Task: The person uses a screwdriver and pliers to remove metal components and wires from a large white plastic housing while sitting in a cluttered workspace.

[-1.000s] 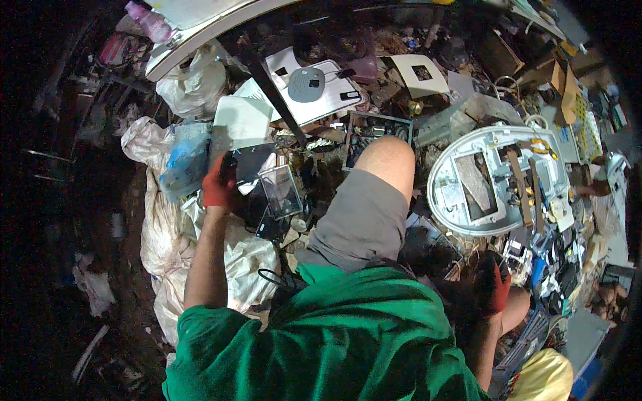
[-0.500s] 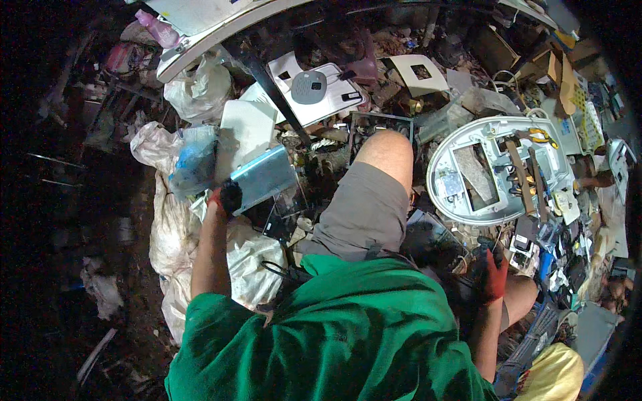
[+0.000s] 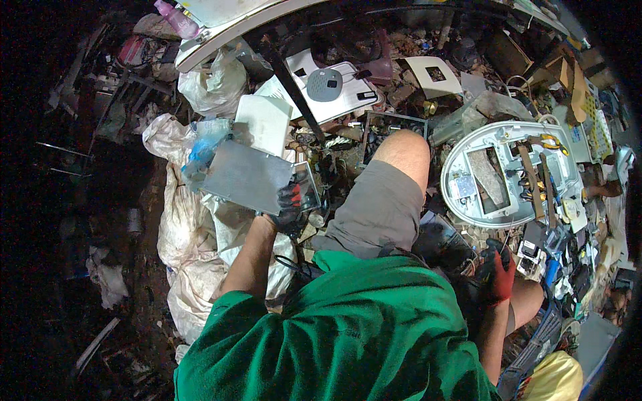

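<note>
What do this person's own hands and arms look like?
The left hand and right hand wear gloves in red and black: the left looks mostly black with red on the fingers, the right red toward the wrist and dark at the fingers. The green sleeves are short, leaving the forearms bare. No cables or clear markings show on them.

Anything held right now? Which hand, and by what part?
The left hand holds a flat grey panel by its right-hand edge, near the lower corner. Whether the right hand holds anything can't be told.
</note>
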A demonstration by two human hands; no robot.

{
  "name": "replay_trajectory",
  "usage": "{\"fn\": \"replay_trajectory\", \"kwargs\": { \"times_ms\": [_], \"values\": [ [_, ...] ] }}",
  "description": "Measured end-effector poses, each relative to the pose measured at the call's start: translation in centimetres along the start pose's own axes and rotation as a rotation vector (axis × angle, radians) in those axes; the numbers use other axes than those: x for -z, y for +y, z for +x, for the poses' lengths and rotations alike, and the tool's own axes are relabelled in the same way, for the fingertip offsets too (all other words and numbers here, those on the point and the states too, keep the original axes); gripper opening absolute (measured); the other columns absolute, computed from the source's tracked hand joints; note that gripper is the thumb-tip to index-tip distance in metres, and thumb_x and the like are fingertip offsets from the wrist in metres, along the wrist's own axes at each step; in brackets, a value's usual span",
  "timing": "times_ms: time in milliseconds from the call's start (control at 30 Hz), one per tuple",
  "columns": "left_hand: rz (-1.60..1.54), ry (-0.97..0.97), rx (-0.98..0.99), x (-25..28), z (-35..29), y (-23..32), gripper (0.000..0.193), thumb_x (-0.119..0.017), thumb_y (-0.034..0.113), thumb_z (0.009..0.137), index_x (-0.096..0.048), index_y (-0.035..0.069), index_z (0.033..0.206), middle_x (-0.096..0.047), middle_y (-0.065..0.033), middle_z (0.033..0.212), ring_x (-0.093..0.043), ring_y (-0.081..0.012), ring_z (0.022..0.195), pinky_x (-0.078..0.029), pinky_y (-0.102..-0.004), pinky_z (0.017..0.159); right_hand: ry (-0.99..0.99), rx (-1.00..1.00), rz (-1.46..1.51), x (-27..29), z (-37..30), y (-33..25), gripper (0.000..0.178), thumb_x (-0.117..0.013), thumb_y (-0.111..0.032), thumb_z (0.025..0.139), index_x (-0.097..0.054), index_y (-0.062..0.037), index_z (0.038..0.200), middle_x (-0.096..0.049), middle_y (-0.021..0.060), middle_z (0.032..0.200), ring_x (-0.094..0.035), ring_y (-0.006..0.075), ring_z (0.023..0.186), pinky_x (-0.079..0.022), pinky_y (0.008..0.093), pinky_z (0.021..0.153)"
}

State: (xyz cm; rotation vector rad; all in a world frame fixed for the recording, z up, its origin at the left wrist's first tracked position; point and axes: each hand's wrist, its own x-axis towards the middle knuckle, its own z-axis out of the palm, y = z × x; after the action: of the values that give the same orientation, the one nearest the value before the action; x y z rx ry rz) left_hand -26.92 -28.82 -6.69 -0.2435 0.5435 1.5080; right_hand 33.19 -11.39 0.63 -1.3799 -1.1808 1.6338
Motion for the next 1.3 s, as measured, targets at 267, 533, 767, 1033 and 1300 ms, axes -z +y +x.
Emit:
{"fn": "replay_trajectory", "kwargs": {
  "times_ms": [267, 533, 767, 1033, 1300],
  "values": [
    [0.138, 0.118, 0.06, -2.5, 0.4, 0.2, 0.027, -0.042, 0.034, 0.097, -0.056, 0.011, 0.092, -0.05, 0.0023, 0.064, -0.044, -0.011, 0.045, -0.038, -0.0284, 0.043, 0.013, 0.087, -0.154, -0.5, -0.1, -0.8, 0.023, -0.056, -0.012, 0.096, -0.062, -0.0032, 0.116, -0.065, 0.0013, 0.092, -0.058, 0.0098, 0.077, -0.047, 0.0237, 0.066],
    [0.241, 0.135, 0.101, -6.0, 0.5, -0.9, 0.035, -0.042, 0.04, 0.097, -0.06, 0.01, 0.093, -0.054, 0.0013, 0.064, -0.047, -0.0124, 0.047, -0.038, -0.0293, 0.041, -0.014, 0.037, -0.139, 2.1, 0.9, 1.3, 0.025, -0.057, -0.013, 0.096, -0.062, -0.0027, 0.118, -0.066, 0.0017, 0.096, -0.059, 0.0104, 0.081, -0.047, 0.0233, 0.069],
    [0.319, 0.372, -0.048, -14.5, 0.2, -4.2, 0.038, -0.042, 0.042, 0.097, -0.063, 0.011, 0.09, -0.057, 0.0009, 0.063, -0.05, -0.0135, 0.047, -0.037, -0.0307, 0.039, 0.059, 0.248, -0.257, 2.0, 0.6, 1.9, 0.026, -0.059, -0.012, 0.095, -0.062, -0.0007, 0.118, -0.066, 0.0023, 0.098, -0.058, 0.0089, 0.083, -0.047, 0.0235, 0.069],
    [0.234, 0.246, -0.219, -12.2, 2.7, -4.0, 0.018, -0.046, 0.021, 0.094, -0.058, 0.015, 0.082, -0.047, -0.0001, 0.061, -0.051, -0.0171, 0.055, -0.045, -0.0315, 0.05, 0.086, 0.071, -0.23, 1.2, -0.3, 0.2, 0.028, -0.06, -0.012, 0.095, -0.06, -0.0024, 0.12, -0.066, 0.0052, 0.095, -0.06, 0.0114, 0.077, -0.049, 0.0256, 0.065],
    [0.26, 0.595, -0.606, -13.6, 1.7, -4.1, 0.029, -0.047, 0.031, 0.095, -0.059, 0.011, 0.112, -0.062, -0.0071, 0.106, -0.06, -0.0249, 0.093, -0.051, -0.0406, 0.078, 0.198, 0.228, -0.173, -0.3, -1.1, 0.6, 0.03, -0.059, -0.01, 0.094, -0.057, -0.0003, 0.123, -0.067, 0.0059, 0.096, -0.062, 0.0131, 0.078, -0.05, 0.0265, 0.066]
  ]
}}
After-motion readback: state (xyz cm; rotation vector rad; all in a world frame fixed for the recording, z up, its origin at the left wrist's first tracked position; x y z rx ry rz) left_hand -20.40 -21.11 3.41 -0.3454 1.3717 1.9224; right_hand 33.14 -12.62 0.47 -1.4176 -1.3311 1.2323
